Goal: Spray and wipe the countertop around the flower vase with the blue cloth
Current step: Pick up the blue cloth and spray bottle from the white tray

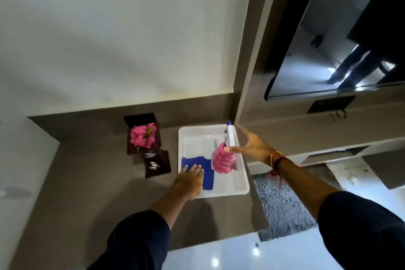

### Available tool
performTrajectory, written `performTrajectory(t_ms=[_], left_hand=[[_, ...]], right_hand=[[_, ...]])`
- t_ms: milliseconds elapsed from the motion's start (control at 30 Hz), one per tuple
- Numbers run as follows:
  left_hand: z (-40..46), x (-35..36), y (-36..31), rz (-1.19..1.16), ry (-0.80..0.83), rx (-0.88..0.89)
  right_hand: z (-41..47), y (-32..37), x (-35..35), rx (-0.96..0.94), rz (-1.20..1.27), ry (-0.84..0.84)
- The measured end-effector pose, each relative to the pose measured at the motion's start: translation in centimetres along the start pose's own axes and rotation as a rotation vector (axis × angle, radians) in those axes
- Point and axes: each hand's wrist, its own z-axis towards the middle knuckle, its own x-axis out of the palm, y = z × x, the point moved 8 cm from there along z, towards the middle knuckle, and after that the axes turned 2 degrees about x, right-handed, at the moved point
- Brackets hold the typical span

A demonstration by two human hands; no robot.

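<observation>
The blue cloth (202, 171) lies flat on the floor of the white tray (192, 138), at about 7 o'clock inside it, and the left hand (190, 180) rests on the cloth with the fingers spread and flat; this grip is open and has not gathered the fabric yet. At 3 o'clock from the cloth, just beside it in the same tray, stands the pink spray bottle (223, 160) with its white trigger head pointing to 12 o'clock. The right hand (252, 147) comes to the bottle from 3 o'clock; its grip is open, the thumb touches or almost touches the neck, and the other fingers are stretched behind the trigger head, not closed on it. I judge the step in hand is to pick up both tools. To do it well, the right hand should close around the narrow neck under the trigger, not on the ribbed body, and lift straight up so the bottle does not tip against the tray wall. The left should pinch the cloth together before lifting. The flower vase (145, 140), dark with pink flowers, stands on the brown surface (87, 182) at 9 o'clock from the tray, apart from both hands.
</observation>
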Motion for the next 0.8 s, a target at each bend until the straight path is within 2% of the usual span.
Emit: performTrajectory(t_ms=[67,167,233,400,600,700,800], left_hand=[[0.8,0.7,0.2,0.022,-0.008,-0.042],[1.8,1.8,0.3,0.061,-0.044,-0.073],[2.1,1.8,0.1,0.087,-0.074,-0.081],[2.7,1.7,0.1,0.138,-0.14,-0.062],[2.5,-0.1,-0.4,0.146,-0.176,-0.042],[1.1,-3.1,0.1,0.109,-0.317,-0.108],[-2.2,-5.9,0.1,0.152,-0.49,-0.046]], right_hand=[[1.0,-0.4,0.6,-0.037,0.134,0.014],[2.0,-2.0,3.0,-0.07,0.22,0.099],[2.0,-2.9,4.4,-0.08,0.232,0.087],[3.1,-3.0,4.3,-0.12,0.208,-0.193],[3.7,-1.4,4.2,-0.17,0.139,-0.393],[3.5,-0.6,3.8,-0.152,0.126,-0.466],[2.2,2.0,3.0,-0.19,0.097,-0.535]])
